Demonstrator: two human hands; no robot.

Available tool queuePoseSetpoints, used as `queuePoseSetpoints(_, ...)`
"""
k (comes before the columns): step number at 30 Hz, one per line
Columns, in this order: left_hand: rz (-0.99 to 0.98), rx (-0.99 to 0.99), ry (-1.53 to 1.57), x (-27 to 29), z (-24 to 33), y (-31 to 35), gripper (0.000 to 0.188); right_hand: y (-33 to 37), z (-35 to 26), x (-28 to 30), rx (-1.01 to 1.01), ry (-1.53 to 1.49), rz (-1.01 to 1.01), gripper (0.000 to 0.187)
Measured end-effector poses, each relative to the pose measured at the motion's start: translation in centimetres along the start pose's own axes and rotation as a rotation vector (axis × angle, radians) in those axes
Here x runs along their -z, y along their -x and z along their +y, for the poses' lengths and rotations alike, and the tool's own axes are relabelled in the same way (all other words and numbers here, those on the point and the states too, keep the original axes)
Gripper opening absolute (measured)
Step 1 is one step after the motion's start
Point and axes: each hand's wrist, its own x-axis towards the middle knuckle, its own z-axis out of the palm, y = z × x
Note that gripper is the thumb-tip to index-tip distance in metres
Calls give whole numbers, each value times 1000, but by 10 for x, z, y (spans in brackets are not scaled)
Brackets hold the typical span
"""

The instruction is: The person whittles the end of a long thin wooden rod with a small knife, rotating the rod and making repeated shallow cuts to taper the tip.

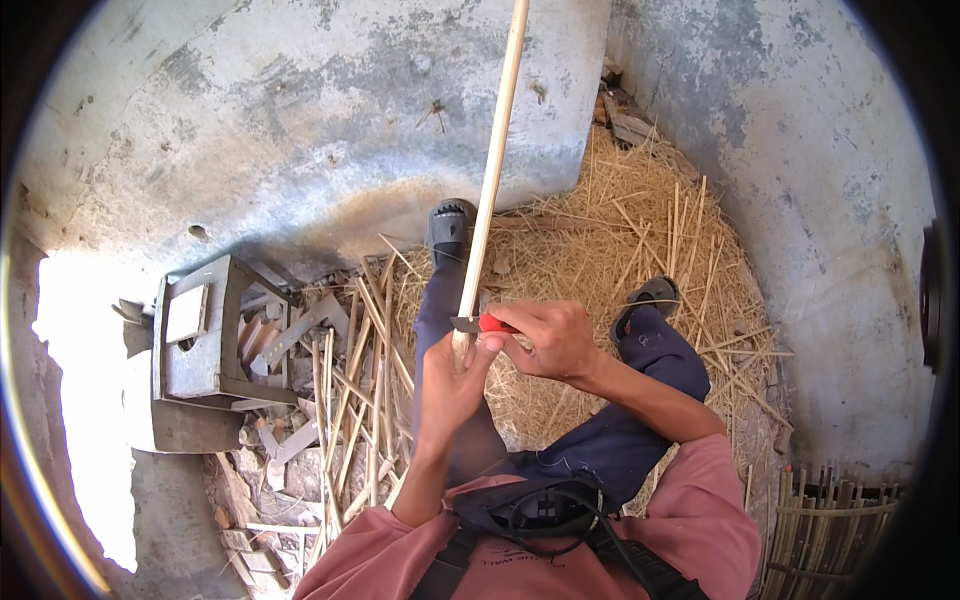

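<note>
A long pale wooden pole (490, 190) slants up and away from my lap towards the far wall. Wrapped around its near end is my left hand (452, 388), closed, with its thumb up by the blade. My right hand (550, 340) grips a knife (493, 323) by its red handle, fingers curled over it. The short dark blade lies across the pole just beyond my left hand, touching or nearly touching the wood. Most of the handle is hidden inside my right fingers.
Straw-like shavings (550, 260) cover the floor between and beyond my feet. Several loose sticks (375, 400) lie in a heap on the left, by a worn wooden stool (190, 330). Concrete walls (330, 120) close in ahead and right. A slatted basket-like thing (830, 535) stands lower right.
</note>
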Motion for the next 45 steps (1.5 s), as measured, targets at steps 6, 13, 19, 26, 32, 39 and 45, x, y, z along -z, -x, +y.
queuePoseSetpoints(6,56,-57,-57,-3,3,0,27,-2,1,0,-3,13,-2,19)
queuePoseSetpoints(13,24,-48,-105,3,9,1,28,-5,-3,4,-26,44,-66,21)
queuePoseSetpoints(19,41,44,-162,5,2,2,34,-12,-1,6,-71,28,26,17)
queuePoseSetpoints(26,55,66,-204,-1,6,16,41,-24,16,18,-167,17,26,25)
queuePoseSetpoints(32,47,91,-217,3,3,20,42,-25,20,19,-164,-9,40,26)
queuePoseSetpoints(39,42,92,-215,5,1,24,39,-27,25,20,-140,-10,40,28)
queuePoseSetpoints(45,19,124,-213,8,0,28,41,-31,32,23,-182,8,58,26)
